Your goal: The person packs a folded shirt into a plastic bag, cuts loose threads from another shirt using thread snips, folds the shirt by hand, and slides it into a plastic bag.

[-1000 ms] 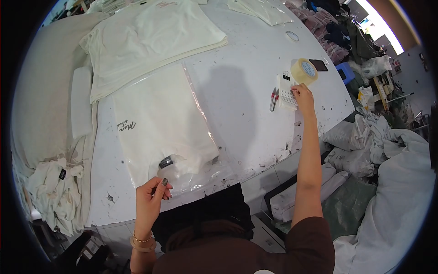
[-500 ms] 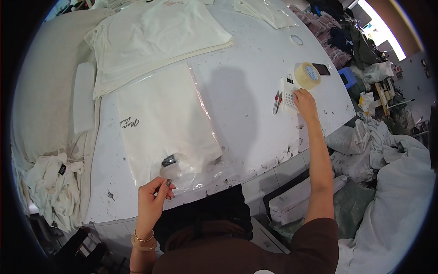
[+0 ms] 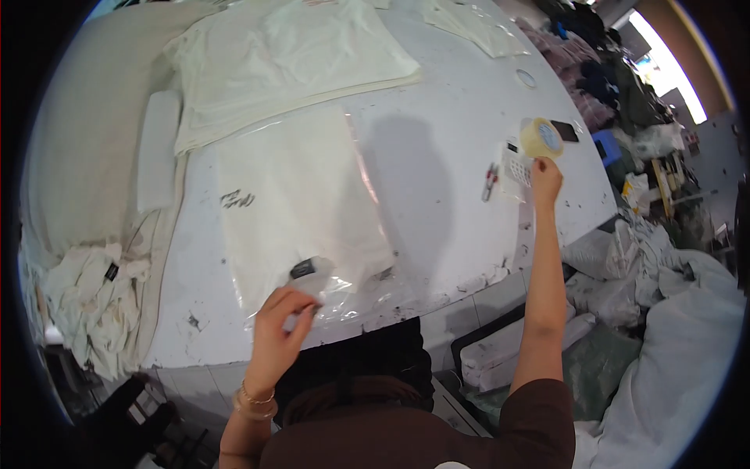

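My left hand (image 3: 278,328) hovers over the near edge of a clear bag holding a folded white garment (image 3: 301,187). Its thumb and fingertips are pinched together; anything between them is too small to make out. A dark neck label (image 3: 303,269) shows just above that hand. At the right, my right hand (image 3: 547,181) has its fingers closed at the right edge of a white pad with small printed squares (image 3: 516,173), and what they grip is hidden. Red-and-silver snips (image 3: 490,182) lie left of the pad. A tape roll (image 3: 541,138) sits just beyond my right hand.
Stacked white garments (image 3: 297,62) lie at the far left of the table. Bagged garments (image 3: 476,27) and a small ring (image 3: 526,78) are farther back. A black phone (image 3: 565,131) lies beside the tape. Crumpled cloth (image 3: 94,305) is at the left; filled bags (image 3: 601,254) stand at the right.
My right hand has moved up along the pad's edge toward the tape roll. My left hand has turned slightly and stays pinched near the bag. The whole view has shifted a little.
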### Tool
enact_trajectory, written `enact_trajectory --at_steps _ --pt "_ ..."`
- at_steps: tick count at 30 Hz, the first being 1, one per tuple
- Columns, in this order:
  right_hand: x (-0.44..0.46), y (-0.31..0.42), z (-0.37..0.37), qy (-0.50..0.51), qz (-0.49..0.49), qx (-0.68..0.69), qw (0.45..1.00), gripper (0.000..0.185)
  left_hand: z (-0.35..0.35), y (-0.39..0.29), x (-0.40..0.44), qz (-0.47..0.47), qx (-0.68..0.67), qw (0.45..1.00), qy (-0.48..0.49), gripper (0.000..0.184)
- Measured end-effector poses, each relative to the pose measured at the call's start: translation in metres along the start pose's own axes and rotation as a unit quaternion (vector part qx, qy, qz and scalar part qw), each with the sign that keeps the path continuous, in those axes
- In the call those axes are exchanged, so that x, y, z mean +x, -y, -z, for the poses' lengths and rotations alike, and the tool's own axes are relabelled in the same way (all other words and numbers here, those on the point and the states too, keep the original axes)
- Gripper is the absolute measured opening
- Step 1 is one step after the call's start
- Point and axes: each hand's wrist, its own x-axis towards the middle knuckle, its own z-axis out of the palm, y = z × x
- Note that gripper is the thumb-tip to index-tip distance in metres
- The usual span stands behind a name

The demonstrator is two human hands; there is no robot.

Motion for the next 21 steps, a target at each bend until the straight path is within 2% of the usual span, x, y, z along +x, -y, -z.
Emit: enact_trajectory --at_steps 1,2,4,5,7,8,9,10,13,16,20,21 --pt "-0.001 0.004 -0.002 -0.025 -0.018 0.003 1.000 0.015 -0.005 0.006 0.002 -0.086 0.063 0.994 -0.012 0.016" --pt "-0.002 0.014 -0.002 -0.026 -0.037 -0.028 0.999 0.014 -0.009 0.006 0.004 -0.104 0.083 0.991 -0.010 0.023" --pt "-0.012 0.048 0.000 -0.083 0.030 -0.043 0.995 0.011 -0.019 0.003 0.012 -0.142 0.155 0.978 0.001 0.037" --pt "-0.024 0.084 0.002 -0.078 0.038 0.015 0.996 0.009 -0.025 0.002 0.016 -0.164 0.206 0.965 0.012 0.045" --pt "-0.064 0.156 -0.009 0.044 0.039 0.192 0.980 0.015 -0.041 0.003 0.017 -0.148 0.251 0.956 0.015 0.052" --pt "-0.089 0.193 -0.010 0.106 0.135 0.258 0.951 0.015 -0.049 0.005 0.018 -0.142 0.292 0.946 0.026 0.059" --pt "-0.109 0.221 -0.016 0.128 0.232 0.245 0.933 0.016 -0.056 0.010 0.017 -0.139 0.311 0.939 0.042 0.065" --pt "-0.125 0.238 -0.030 0.137 0.286 0.222 0.922 0.017 -0.060 0.013 0.015 -0.137 0.312 0.939 0.041 0.065" --pt "-0.145 0.268 -0.042 0.188 0.322 0.223 0.901 0.015 -0.066 0.016 0.009 -0.135 0.337 0.929 0.070 0.066" --pt "-0.153 0.270 -0.042 0.201 0.451 0.097 0.864 0.016 -0.065 0.020 0.008 -0.132 0.324 0.934 0.073 0.066" --pt "-0.159 0.262 -0.028 0.227 0.432 0.142 0.861 0.025 -0.065 0.023 0.007 -0.130 0.319 0.936 0.075 0.065" --pt "-0.161 0.264 -0.025 0.253 0.377 0.165 0.876 0.029 -0.064 0.022 0.007 -0.131 0.318 0.936 0.077 0.066"
